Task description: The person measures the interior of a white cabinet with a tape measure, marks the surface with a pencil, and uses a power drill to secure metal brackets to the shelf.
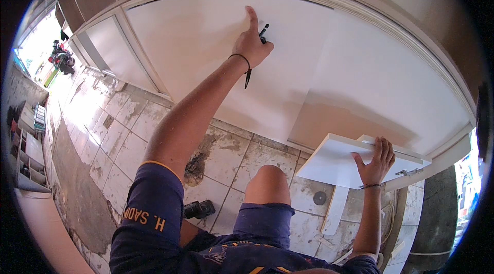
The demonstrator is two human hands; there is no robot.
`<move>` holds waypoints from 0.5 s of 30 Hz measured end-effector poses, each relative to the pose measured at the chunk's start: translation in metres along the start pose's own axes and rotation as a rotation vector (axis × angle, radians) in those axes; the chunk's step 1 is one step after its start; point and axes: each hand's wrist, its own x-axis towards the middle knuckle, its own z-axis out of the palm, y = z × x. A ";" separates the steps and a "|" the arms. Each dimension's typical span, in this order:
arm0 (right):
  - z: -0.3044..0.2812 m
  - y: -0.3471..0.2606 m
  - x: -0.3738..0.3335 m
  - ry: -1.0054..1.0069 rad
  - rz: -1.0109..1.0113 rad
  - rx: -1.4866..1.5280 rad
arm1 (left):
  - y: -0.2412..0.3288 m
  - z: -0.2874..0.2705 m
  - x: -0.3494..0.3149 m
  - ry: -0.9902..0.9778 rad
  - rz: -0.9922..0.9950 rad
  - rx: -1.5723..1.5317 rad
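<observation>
My left hand (251,45) is raised to the upper part of a large white cabinet panel (206,37), its index finger stretched toward the panel's top edge. A black pen (265,31) is held in that hand, partly hidden by the palm and thumb. At the lower right, my right hand (375,165) grips a white board (332,158) over its top edge, thumb on the near face. Behind this board shows the edge of another white board. A small metal fitting (410,172) sits near the right end.
The cabinet's pale frame (146,60) runs along the front, with shelves above. A white strip (334,212) leans or lies below the board. On the stained tile floor (131,135) are a dark object (199,209) and a round disc (319,198). A motorcycle (62,57) stands far left.
</observation>
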 end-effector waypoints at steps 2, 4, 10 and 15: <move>0.003 0.005 -0.002 0.014 -0.003 -0.014 | -0.004 -0.007 -0.002 -0.052 0.031 -0.044; 0.008 0.005 -0.003 0.025 -0.002 -0.006 | -0.010 -0.017 -0.004 -0.088 0.048 -0.081; 0.000 -0.005 0.013 -0.043 0.026 0.013 | -0.045 0.018 -0.045 -0.104 0.085 -0.477; 0.000 -0.002 0.006 -0.140 0.036 0.016 | 0.046 0.113 -0.156 -0.552 0.093 -0.634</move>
